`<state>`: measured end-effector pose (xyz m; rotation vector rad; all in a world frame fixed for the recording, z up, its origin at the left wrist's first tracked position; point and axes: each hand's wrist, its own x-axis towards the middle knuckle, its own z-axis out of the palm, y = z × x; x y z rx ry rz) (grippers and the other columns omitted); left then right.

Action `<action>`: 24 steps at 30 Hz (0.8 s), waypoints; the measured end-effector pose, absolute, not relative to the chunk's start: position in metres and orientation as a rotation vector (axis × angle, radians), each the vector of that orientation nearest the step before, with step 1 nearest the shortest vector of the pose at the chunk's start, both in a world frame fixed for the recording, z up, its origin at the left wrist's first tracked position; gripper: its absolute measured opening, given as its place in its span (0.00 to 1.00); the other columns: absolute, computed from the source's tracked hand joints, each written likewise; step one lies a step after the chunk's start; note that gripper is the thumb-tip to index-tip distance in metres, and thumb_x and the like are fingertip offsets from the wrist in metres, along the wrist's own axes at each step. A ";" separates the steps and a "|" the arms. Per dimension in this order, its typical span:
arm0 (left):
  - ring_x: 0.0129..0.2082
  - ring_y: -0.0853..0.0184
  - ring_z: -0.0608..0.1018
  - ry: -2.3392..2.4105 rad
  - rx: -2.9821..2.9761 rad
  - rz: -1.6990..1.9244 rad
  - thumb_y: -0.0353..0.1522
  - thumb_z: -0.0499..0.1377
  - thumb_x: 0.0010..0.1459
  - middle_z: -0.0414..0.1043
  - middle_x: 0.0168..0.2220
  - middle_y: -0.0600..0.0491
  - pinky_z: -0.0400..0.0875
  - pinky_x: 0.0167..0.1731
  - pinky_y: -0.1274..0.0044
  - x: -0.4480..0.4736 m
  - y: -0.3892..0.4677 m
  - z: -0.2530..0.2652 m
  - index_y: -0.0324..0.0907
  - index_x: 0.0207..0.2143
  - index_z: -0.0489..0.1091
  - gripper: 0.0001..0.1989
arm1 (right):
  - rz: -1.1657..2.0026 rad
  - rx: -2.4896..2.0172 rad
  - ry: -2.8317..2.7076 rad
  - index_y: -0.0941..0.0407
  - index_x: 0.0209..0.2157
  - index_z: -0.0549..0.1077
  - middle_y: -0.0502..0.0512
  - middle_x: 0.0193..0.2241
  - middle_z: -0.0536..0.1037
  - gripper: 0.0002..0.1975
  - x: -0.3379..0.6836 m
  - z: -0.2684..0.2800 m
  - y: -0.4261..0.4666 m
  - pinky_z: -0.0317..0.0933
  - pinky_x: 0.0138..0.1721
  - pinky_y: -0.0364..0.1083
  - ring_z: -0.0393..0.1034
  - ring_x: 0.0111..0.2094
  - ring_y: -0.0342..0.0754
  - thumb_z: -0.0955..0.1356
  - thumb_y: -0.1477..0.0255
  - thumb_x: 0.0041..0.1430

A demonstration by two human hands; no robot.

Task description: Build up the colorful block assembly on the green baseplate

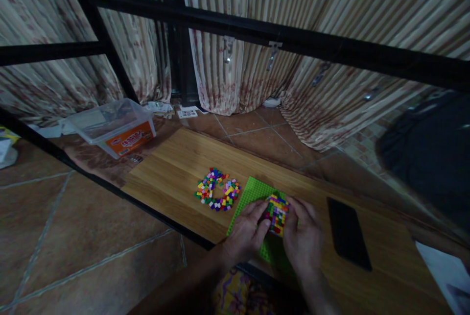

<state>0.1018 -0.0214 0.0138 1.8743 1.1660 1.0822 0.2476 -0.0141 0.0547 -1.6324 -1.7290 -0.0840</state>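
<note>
1. Head view: both hands rest on a green baseplate (249,196) that lies on a wooden board (172,168).
2. The left hand (244,234) lies palm down, fingers curled, its fingertips touching the left edge of a block build (277,213) of many colours.
3. The right hand (303,236) lies palm down too, its fingers closed against the right edge of the build, so the build sits pinched between the two hands.
4. The build stands on the baseplate, near its middle, partly hidden by the fingers.
5. A loose pile of bricks (216,190) in mixed colours lies on the board just left of the baseplate, apart from the hands.
6. A black phone (348,232) lies flat on the board to the right of the right hand, near but not touching.
7. A clear tub (112,126) with an orange label stands on the tiled floor beyond the board's left end.
8. Striped curtains (257,16) hang behind black bars (279,36).
</note>
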 end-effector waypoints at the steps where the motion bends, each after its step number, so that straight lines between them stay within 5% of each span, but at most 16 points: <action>1: 0.59 0.60 0.66 1.168 1.873 1.082 0.36 0.49 0.64 0.64 0.59 0.43 0.63 0.59 0.63 0.102 -0.021 0.013 0.39 0.60 0.59 0.24 | -0.097 -1.635 -1.723 0.59 0.45 0.74 0.60 0.44 0.74 0.17 0.249 0.060 -0.007 0.63 0.48 0.50 0.68 0.45 0.51 0.58 0.72 0.62; 24: 0.57 0.59 0.67 1.149 1.853 1.017 0.34 0.50 0.63 0.65 0.57 0.45 0.64 0.57 0.64 0.104 -0.020 0.019 0.42 0.60 0.59 0.23 | -0.260 -2.003 -2.245 0.56 0.40 0.73 0.59 0.31 0.78 0.19 0.220 0.059 0.069 0.53 0.35 0.48 0.72 0.34 0.51 0.54 0.66 0.68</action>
